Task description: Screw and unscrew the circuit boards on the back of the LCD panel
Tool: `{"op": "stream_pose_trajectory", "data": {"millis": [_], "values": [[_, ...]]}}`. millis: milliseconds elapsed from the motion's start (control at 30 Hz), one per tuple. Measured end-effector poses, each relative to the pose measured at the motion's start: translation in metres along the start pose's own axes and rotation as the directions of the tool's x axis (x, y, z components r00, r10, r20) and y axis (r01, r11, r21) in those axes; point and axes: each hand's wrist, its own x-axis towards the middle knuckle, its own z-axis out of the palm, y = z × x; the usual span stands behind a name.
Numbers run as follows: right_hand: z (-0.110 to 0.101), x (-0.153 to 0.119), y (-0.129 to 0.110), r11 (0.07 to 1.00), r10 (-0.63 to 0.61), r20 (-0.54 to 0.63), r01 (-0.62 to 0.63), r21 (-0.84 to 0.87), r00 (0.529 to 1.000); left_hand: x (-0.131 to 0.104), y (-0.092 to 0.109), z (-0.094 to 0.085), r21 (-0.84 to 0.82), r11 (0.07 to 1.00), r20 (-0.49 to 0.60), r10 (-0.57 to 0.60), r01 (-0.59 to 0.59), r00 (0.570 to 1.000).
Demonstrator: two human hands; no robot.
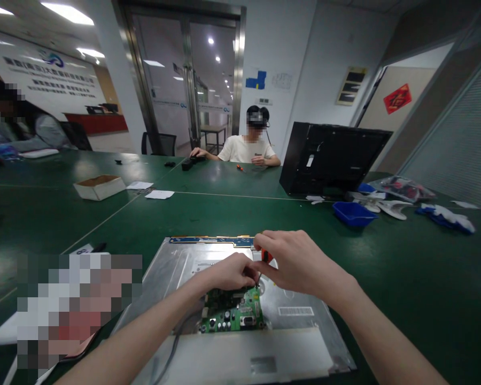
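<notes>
A metal display panel [300, 342] lies back side up on the green table, with a green circuit board [234, 315] on its middle. My right hand [282, 259] grips a screwdriver [266, 256] with a red-orange handle, its shaft pointing down at the board's upper right corner. Close beside the shaft tip, my left hand [234, 271] has its fingers pinched together at the board's top edge; what they hold, if anything, is hidden. A blue circuit strip [208, 241] runs along the panel's far edge. A grey cable [172, 350] crosses the panel's left part.
A black monitor [332, 160], a blue tray [353, 213] and gloves [444, 216] are at the back right. Back left is an open cardboard box [99, 187] near papers [159, 194]. A blurred-out item [76, 310] lies left of the panel. Two people sit at the table.
</notes>
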Motion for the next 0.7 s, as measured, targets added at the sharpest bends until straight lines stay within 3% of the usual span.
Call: {"op": "stream_pose_trajectory", "data": {"millis": [133, 367, 600, 700], "values": [[-0.0024, -0.0050, 0.0019, 0.990, -0.050, 0.030, 0.045, 0.134, 0.998, -0.0001, 0.0038, -0.0006, 0.004, 0.998, 0.002, -0.058, 0.058, 0.998], [0.0050, 0.0038, -0.0005, 0.998, 0.030, -0.008, -0.030, -0.059, 1.000, -0.0001, 0.0092, -0.0018, -0.026, 0.998, 0.003, -0.056, 0.056, 0.998], [-0.0030, -0.0050, 0.0028, 0.993, -0.055, 0.025, 0.052, 0.109, 0.998, 0.0002, 0.0056, -0.0002, -0.048, 0.998, -0.008, -0.047, 0.046, 0.999], [-0.0024, -0.0036, 0.0020, 0.995, -0.043, 0.026, 0.041, 0.088, 0.999, 0.0001, 0.0055, 0.0001, -0.034, 0.998, -0.011, -0.053, 0.053, 0.999]]}}
